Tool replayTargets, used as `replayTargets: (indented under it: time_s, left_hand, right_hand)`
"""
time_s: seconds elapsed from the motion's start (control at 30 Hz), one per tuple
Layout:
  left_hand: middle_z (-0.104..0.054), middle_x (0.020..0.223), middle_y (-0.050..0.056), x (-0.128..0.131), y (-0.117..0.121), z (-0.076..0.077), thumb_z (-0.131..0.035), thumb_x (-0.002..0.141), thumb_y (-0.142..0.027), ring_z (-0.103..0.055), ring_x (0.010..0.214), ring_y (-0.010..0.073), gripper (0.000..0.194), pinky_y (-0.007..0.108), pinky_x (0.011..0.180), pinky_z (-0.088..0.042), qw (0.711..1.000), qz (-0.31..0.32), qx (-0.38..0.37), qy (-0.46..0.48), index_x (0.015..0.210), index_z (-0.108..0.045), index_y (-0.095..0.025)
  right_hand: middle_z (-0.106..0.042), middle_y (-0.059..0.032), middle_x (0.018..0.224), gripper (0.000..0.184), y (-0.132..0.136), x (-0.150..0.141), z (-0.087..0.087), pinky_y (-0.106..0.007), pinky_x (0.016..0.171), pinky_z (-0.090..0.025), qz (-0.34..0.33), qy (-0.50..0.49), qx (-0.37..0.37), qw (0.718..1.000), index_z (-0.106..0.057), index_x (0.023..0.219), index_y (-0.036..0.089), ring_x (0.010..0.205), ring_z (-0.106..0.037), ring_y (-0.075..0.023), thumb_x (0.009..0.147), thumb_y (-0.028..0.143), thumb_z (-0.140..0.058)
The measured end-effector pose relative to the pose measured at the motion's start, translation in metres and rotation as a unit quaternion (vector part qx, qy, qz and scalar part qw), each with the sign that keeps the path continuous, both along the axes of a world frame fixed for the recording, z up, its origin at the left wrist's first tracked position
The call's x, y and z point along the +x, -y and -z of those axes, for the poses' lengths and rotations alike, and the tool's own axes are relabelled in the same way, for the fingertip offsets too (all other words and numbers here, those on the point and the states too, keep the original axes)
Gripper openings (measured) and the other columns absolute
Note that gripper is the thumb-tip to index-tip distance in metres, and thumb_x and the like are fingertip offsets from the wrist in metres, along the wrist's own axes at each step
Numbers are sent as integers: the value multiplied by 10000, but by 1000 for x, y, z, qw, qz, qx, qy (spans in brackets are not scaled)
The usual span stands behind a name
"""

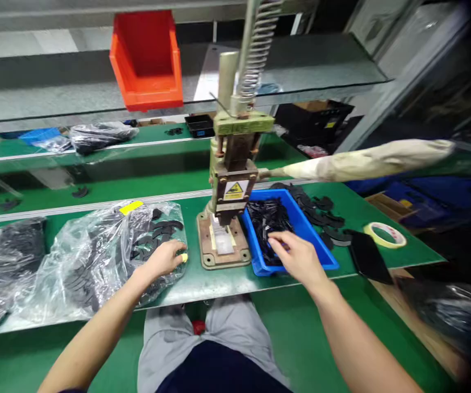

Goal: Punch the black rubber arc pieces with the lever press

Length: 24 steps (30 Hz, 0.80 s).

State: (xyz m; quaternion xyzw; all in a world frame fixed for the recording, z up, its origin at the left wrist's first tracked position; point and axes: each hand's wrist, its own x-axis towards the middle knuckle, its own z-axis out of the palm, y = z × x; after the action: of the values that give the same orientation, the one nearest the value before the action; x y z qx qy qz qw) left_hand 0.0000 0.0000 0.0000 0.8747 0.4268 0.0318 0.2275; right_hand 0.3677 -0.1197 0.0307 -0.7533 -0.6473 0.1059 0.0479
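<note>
My left hand [165, 258] rests on a clear plastic bag [108, 245] of black curved parts, fingers curled on the plastic, a yellow cot on one fingertip. My right hand [295, 254] reaches into a blue tray [301, 218] of black parts [269, 217], fingers bent down among them; what they hold is hidden. Between the hands stands a manual press [233, 180] on a brown base plate [222, 244], with a small clear piece lying under its ram. The press lever [366, 161], wrapped in cloth, sticks out to the right.
More loose black parts [321, 213] lie right of the tray, beside a tape roll [384, 234] and a black sheet [369, 256]. Further bags of parts [6, 256] sit far left. An orange bin [147, 57] stands on the shelf above. My lap is below the bench edge.
</note>
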Motion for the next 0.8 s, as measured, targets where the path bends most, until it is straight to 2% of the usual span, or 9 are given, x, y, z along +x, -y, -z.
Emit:
replayTargets:
  time_s: [0.03, 0.1, 0.2, 0.3, 0.37, 0.57, 0.67, 0.73, 0.8]
  left_hand:
    - [-718, 1183, 129, 4, 7, 3, -581, 863, -182, -655, 1125, 268, 316, 372, 1009, -483, 1000, 0, 8, 3, 1146, -716, -142]
    - [-725, 1164, 123, 10, 21, 7, -589, 872, -211, -656, 1118, 271, 287, 384, 1013, -480, 1000, -2, 18, 13, 1120, -723, -159]
    - [-729, 1153, 116, 15, 38, 10, -587, 872, -221, -662, 1097, 262, 269, 383, 998, -489, 999, -13, 16, 41, 1098, -723, -168]
    - [-731, 1148, 112, 16, 49, 8, -583, 852, -210, -669, 1078, 258, 272, 388, 984, -499, 998, -32, 9, 59, 1081, -724, -167]
    - [-733, 1142, 106, 15, 55, 5, -577, 846, -222, -680, 1044, 253, 274, 386, 952, -516, 997, -46, 3, 68, 1071, -727, -173]
    - [-740, 1123, 85, 15, 65, -8, -560, 853, -290, -698, 858, 213, 295, 330, 773, -551, 994, -69, -8, 90, 1074, -724, -184]
    - [-749, 1074, 74, 22, 69, -16, -560, 855, -299, -690, 808, 202, 284, 314, 709, -547, 992, -58, 10, 115, 1060, -726, -194]
    - [-754, 1045, 68, 32, 75, -21, -567, 866, -303, -692, 814, 202, 262, 300, 676, -547, 987, -42, 19, 156, 1049, -727, -204]
    - [-754, 1024, 63, 44, 84, -27, -575, 885, -301, -699, 835, 196, 234, 292, 689, -558, 975, -26, 25, 219, 1043, -723, -212]
  right_hand:
    - [-565, -183, 1369, 447, -7, 10, 1, -343, 1094, -424, 4, 2, -18, 1000, -501, 1390, 117, 1258, -575, -231, 1013, 316, -365]
    - [-589, -211, 1326, 506, -19, 28, 4, -396, 1056, -463, 3, -1, -49, 999, -517, 1378, 100, 1209, -607, -285, 919, 302, -589]
    - [-622, -164, 1275, 541, -31, 40, 11, -448, 998, -516, -30, -17, -88, 996, -565, 1315, 141, 1127, -638, -271, 835, 330, -726]
    - [-639, -90, 1235, 400, -35, 36, 16, -464, 981, -538, -73, -45, -92, 992, -592, 1245, 177, 1105, -632, -218, 914, 397, -638]
    - [-650, -82, 1203, 348, -35, 33, 17, -458, 979, -542, -80, -64, -77, 992, -615, 1194, 172, 1095, -634, -209, 933, 402, -611]
    - [-685, -74, 1148, 292, -26, 39, 5, -476, 1029, -506, -22, -145, 3, 989, -659, 1088, 162, 1100, -642, -204, 939, 405, -598]
    - [-703, -114, 1148, 247, -18, 42, -6, -455, 1078, -462, 16, -209, 55, 976, -699, 1049, 159, 1149, -631, -233, 928, 346, -592]
    - [-711, -139, 1136, 279, -8, 35, -12, -404, 1012, -498, 38, -267, 79, 960, -703, 1085, 153, 1097, -651, -234, 930, 320, -541]
    - [-732, -132, 1050, 339, 6, 18, -15, -349, 822, -556, 41, -344, 70, 935, -681, 1131, 146, 902, -686, -198, 926, 352, -507]
